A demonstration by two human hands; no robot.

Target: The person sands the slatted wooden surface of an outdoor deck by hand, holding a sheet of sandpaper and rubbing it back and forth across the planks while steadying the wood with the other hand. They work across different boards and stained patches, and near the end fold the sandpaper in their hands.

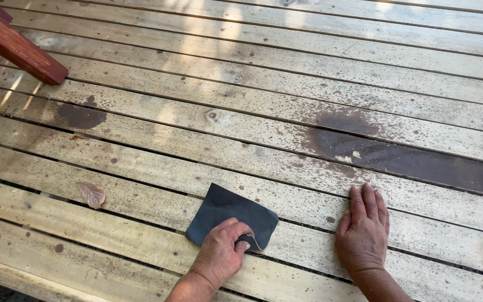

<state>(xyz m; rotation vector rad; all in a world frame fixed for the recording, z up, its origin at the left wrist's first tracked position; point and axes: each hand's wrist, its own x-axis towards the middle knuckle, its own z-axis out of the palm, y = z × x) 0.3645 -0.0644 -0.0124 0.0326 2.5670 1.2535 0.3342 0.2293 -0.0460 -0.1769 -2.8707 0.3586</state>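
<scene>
Sanding appears to be in hand. The left hand (222,251) pinches the dark sandpaper sheet (227,212), which lies flat on the deck boards (208,72) — well left of the large dark stain (409,162). The right hand (363,232) rests flat, fingers together, just below that stain. Next move likely calls for firm pressure along the grain — toward the stain.

Dry leaf (92,194) on deck boards (286,84) w/ red wood leg (15,45).
</scene>
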